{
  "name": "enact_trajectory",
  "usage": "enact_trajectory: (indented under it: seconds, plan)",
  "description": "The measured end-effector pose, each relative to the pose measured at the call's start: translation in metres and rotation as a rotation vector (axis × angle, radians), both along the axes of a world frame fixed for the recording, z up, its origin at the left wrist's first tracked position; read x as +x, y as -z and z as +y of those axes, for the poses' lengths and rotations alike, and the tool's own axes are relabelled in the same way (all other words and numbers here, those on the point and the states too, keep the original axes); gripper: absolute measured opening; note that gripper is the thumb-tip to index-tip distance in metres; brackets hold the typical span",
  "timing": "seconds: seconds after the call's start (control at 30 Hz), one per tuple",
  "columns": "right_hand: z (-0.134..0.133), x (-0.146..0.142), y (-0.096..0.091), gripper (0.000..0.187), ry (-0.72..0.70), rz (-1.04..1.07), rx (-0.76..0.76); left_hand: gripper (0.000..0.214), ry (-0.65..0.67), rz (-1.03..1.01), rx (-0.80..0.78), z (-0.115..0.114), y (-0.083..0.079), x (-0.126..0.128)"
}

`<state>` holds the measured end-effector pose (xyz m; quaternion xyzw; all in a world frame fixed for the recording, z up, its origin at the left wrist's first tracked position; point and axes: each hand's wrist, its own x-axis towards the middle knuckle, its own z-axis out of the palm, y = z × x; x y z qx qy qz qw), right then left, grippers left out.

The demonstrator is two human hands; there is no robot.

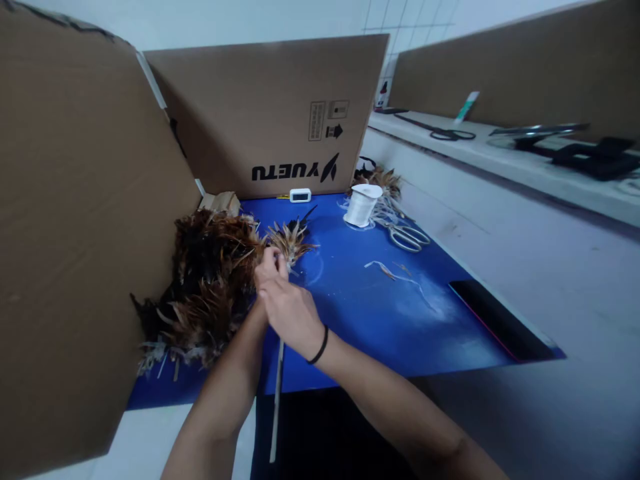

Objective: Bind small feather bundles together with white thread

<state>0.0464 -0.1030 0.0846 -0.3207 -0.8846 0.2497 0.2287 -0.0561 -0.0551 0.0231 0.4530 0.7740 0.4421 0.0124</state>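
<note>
A thin wooden stick (277,400) runs from beneath my hands down past the table's front edge. At its far end a tuft of brown, cream and black feathers (291,241) fans out, so it looks like a feather duster. My left hand (270,262) is closed around the base of the tuft. Crossing over its wrist, my right hand (294,315) has its fingers bent together close to the left one; what they hold is hidden. A large pile of brown and black feathers (207,267) lies directly left of my hands.
On the blue table mat (345,313) stand a spool of white ribbon (363,205), scissors (407,237) and a small white digital display (301,195). Ribbon scraps (395,273) and a black phone-like slab (500,320) lie to the right. Cardboard panels (270,113) wall the back and left.
</note>
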Motion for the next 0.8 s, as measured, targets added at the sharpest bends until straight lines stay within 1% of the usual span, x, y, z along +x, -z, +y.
enact_trajectory:
  seconds: [0.03, 0.1, 0.13, 0.2, 0.27, 0.33, 0.4, 0.47, 0.53, 0.6, 0.7, 0.8]
  plan:
    - [0.009, 0.008, 0.005, 0.023, 0.032, -0.006, -0.002, 0.018, 0.024, -0.046, 0.05, 0.001, 0.0, -0.004]
    - [0.027, 0.019, 0.019, 0.018, 0.151, -0.079, -0.02, 0.012, -0.012, -0.112, 0.153, 0.004, 0.002, -0.013]
    - [0.034, 0.021, 0.026, 0.017, 0.19, -0.124, -0.04, 0.011, -0.017, -0.135, 0.169, 0.005, 0.003, -0.016]
    - [0.045, 0.02, 0.038, 0.019, 0.241, -0.2, -0.061, 0.011, -0.022, -0.152, 0.148, 0.008, 0.007, -0.021]
    - [0.051, 0.013, 0.047, 0.025, 0.237, -0.271, -0.087, 0.011, -0.011, -0.146, 0.094, 0.01, 0.012, -0.023]
    - [0.054, 0.005, 0.051, 0.033, 0.219, -0.323, -0.117, 0.01, 0.006, -0.141, 0.044, 0.011, 0.015, -0.023]
    - [0.057, -0.002, 0.052, 0.035, 0.218, -0.347, -0.143, 0.008, 0.025, -0.177, -0.001, 0.011, 0.018, -0.021]
    - [0.06, -0.006, 0.053, 0.031, 0.223, -0.342, -0.166, 0.007, 0.054, -0.298, -0.04, 0.011, 0.019, -0.02]
    - [0.064, -0.006, 0.054, 0.025, 0.222, -0.307, -0.186, 0.005, 0.057, -0.347, -0.049, 0.012, 0.019, -0.02]
    - [0.067, -0.005, 0.057, 0.02, 0.21, -0.227, -0.236, 0.011, 0.065, -0.395, -0.054, 0.013, 0.02, -0.02]
    - [0.068, -0.001, 0.062, 0.024, 0.173, -0.086, -0.359, 0.023, 0.107, -0.516, -0.076, 0.015, 0.019, -0.019]
    - [0.066, 0.001, 0.065, 0.028, 0.151, -0.025, -0.415, 0.033, 0.172, -0.643, -0.104, 0.015, 0.016, -0.016]
